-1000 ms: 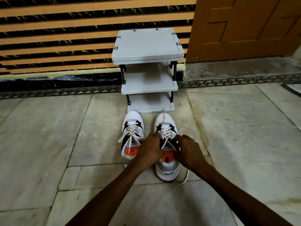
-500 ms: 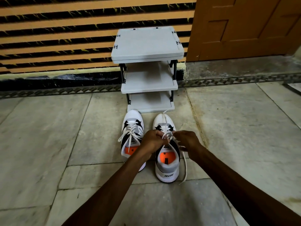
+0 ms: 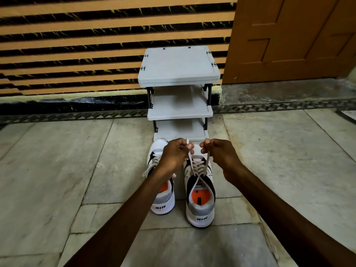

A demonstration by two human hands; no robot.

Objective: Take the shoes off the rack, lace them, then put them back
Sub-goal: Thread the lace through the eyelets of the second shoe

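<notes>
My left hand [image 3: 174,155] and right hand [image 3: 219,154] each pinch a lace end [image 3: 190,156] above the right shoe [image 3: 199,191], just before the rack [image 3: 179,110]; bare floor [image 3: 279,160] lies either side.

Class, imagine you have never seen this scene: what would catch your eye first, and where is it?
First, the two hands at centre: the left hand and right hand each pull a white lace end up from the right-hand sneaker. Its partner, the left-hand sneaker, stands beside it on the stone floor. Behind them, the grey shoe rack stands against a striped orange-and-black wall.
</notes>
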